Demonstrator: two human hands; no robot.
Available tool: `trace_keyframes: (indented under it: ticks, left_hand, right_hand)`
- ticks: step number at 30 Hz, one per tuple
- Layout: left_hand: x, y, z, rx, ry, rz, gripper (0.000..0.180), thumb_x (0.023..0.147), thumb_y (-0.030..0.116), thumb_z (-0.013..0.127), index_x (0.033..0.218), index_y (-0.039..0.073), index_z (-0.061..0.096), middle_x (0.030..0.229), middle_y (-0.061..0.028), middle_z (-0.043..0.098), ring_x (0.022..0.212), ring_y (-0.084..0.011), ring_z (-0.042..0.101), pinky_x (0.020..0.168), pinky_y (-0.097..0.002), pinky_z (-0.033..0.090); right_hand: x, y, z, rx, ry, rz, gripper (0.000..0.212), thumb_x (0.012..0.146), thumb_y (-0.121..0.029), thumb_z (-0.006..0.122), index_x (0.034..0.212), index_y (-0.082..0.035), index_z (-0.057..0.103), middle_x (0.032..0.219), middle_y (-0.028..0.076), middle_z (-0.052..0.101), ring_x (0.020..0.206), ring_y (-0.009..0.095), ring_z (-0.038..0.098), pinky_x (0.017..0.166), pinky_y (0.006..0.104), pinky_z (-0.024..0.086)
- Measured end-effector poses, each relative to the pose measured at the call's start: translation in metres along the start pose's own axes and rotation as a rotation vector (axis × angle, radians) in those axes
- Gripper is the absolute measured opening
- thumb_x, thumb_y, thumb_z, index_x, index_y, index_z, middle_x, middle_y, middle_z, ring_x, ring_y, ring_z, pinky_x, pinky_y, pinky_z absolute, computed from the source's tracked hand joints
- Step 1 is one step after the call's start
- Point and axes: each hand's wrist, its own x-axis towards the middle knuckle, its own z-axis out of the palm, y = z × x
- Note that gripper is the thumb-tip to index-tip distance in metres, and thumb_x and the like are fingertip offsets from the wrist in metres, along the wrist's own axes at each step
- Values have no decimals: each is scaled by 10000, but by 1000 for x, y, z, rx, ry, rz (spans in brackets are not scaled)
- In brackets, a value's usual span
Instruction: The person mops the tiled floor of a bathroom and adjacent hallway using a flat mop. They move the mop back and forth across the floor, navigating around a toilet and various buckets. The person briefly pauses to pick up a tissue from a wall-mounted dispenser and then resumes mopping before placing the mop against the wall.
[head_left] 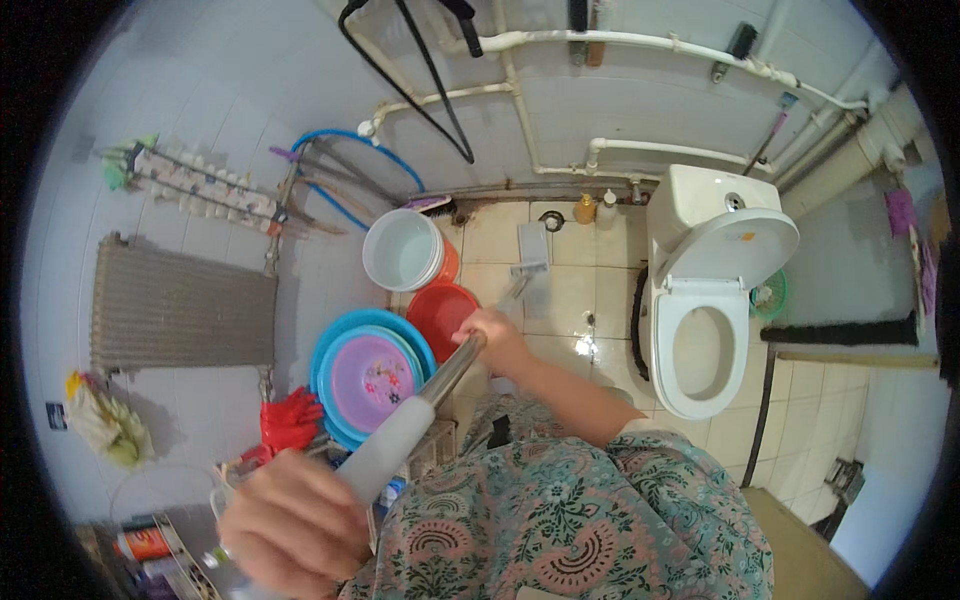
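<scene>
Both of my hands hold a long-handled floor wiper. My left hand [290,525], blurred and close to the camera at the lower left, grips the pale upper end of the handle [400,440]. My right hand [492,340] grips the metal shaft farther down. The shaft runs on to the grey wiper head [532,248], which rests on the beige floor tiles [565,300] near the back wall.
A white toilet [715,290] with its lid up stands at the right. Stacked blue and purple basins [368,375], a red basin [440,312] and a white bucket [402,250] sit at the left. Red gloves [290,420] hang by a radiator [180,310]. Two bottles [595,208] stand under the pipes.
</scene>
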Motion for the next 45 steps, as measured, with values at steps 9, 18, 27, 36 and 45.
trace_keyframes:
  ticks: [9,18,27,36,45]
  left_hand:
    - [-18,76,-65,-265,181,201,110,687,44,656,621,26,570,478,-50,551,372,-131,529,424,-293,518]
    - [-51,4,-115,-250,156,144,109,709,67,564,616,70,509,486,-67,520,404,-171,508,421,-284,442]
    - [-72,-13,-132,-172,553,-173,197,695,151,577,597,89,417,520,-7,470,425,-134,463,494,-320,420]
    - [-47,28,-164,-241,-268,-142,216,699,126,613,535,75,482,521,-76,559,401,-148,525,472,-284,470]
    - [-56,64,-208,-814,-130,291,250,817,57,544,569,59,566,495,-30,577,348,-79,509,339,-200,476]
  right_hand:
    - [4,-70,35,-152,24,-110,158,621,-88,677,748,-94,584,657,40,544,702,262,523,663,336,399]
    - [35,-25,-11,-408,349,88,138,633,36,593,751,-36,586,729,96,589,729,275,550,646,341,437]
    - [67,20,11,-317,297,120,122,651,41,590,745,-37,588,737,114,581,751,311,536,680,368,429]
    - [78,-2,82,-312,497,27,95,658,-52,646,728,-67,583,703,85,556,724,288,518,652,357,399]
    - [39,-87,87,-386,403,-25,108,663,-87,594,758,-108,547,760,64,535,768,268,528,613,385,415]
